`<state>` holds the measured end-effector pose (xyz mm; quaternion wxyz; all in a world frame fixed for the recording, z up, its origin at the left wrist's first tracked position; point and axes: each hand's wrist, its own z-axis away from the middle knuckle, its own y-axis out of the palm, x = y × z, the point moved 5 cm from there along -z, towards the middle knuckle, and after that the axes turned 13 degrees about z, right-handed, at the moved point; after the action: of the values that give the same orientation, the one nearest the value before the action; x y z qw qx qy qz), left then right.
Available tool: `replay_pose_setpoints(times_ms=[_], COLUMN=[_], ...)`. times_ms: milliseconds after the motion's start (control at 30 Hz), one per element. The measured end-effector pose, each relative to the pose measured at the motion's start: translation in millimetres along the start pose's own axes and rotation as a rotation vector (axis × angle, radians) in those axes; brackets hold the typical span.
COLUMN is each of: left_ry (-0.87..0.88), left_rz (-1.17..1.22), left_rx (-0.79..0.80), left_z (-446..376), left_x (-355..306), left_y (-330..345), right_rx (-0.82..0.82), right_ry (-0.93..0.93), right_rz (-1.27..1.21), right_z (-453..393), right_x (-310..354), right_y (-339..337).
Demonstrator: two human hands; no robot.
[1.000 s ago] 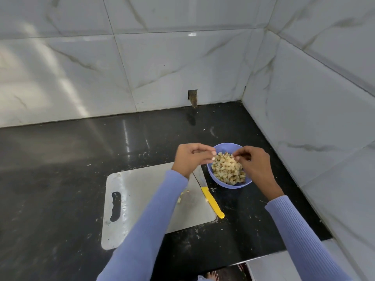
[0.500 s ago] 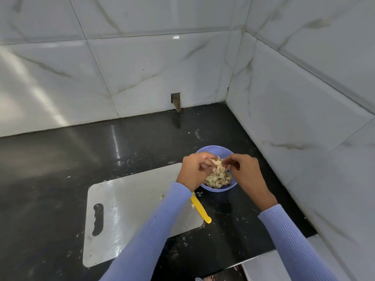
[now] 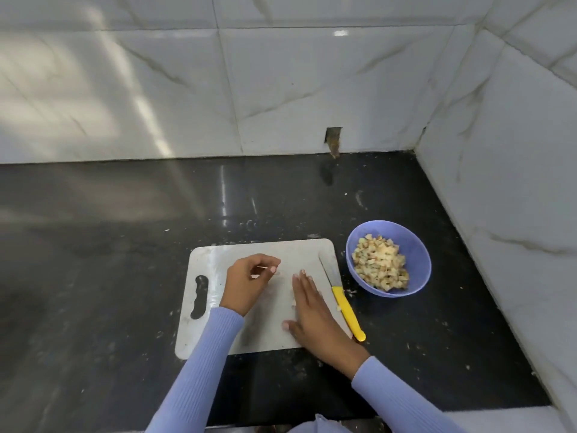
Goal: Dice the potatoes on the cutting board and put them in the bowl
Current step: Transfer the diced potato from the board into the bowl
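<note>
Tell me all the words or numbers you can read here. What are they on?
None: no words, numbers or signs can be read anywhere.
The bowl, the knife, the board, the counter and the wall tiles all look plain.

**Diced potato in the bowl, scraps on the board**

My blue bowl (image 3: 415, 251) sits upright on the black worktop (image 3: 125, 245), just right of my white cutting board (image 3: 265, 326), heaped with pale diced potato (image 3: 379, 265). A few small potato bits (image 3: 293, 303) lie mid-board.
</note>
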<state>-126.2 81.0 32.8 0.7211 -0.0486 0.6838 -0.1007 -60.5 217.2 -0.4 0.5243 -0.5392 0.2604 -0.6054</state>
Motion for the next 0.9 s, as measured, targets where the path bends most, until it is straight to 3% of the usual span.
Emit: replay_pose_setpoints(times_ms=[133,267,433,567,633,900], left_ry=[-0.034,-0.001,0.043,0.059,0.062,0.075], left_rz=[-0.117,-0.278,-0.445,-0.591,-0.653,-0.922], left_rx=[0.017,0.032,0.016,0.072,0.093,0.189], left_z=[4.9,2.6,-6.7,-17.4,-21.1,-24.5], left_x=[16.5,26.5,29.1,20.2,17.4,18.2], left_y=[-2.4,4.5,13.1,22.4,26.4,42.4], right_rx=[-0.121,-0.288,-0.267,-0.325,-0.297,-0.279], right_ry=[-0.143,-0.143,-0.03,-0.003,0.03,0.175], right_rz=[0.059,0.153,0.353,0.377,0.319,-0.333], right_z=[-7.5,-3.7,-15.5,-24.5,-28.5,-36.1], right_x=[12.4,3.2,9.3,19.7,14.1,-13.1], right_y=[7.2,0.2,-7.7,-24.2,-27.5,-51.0])
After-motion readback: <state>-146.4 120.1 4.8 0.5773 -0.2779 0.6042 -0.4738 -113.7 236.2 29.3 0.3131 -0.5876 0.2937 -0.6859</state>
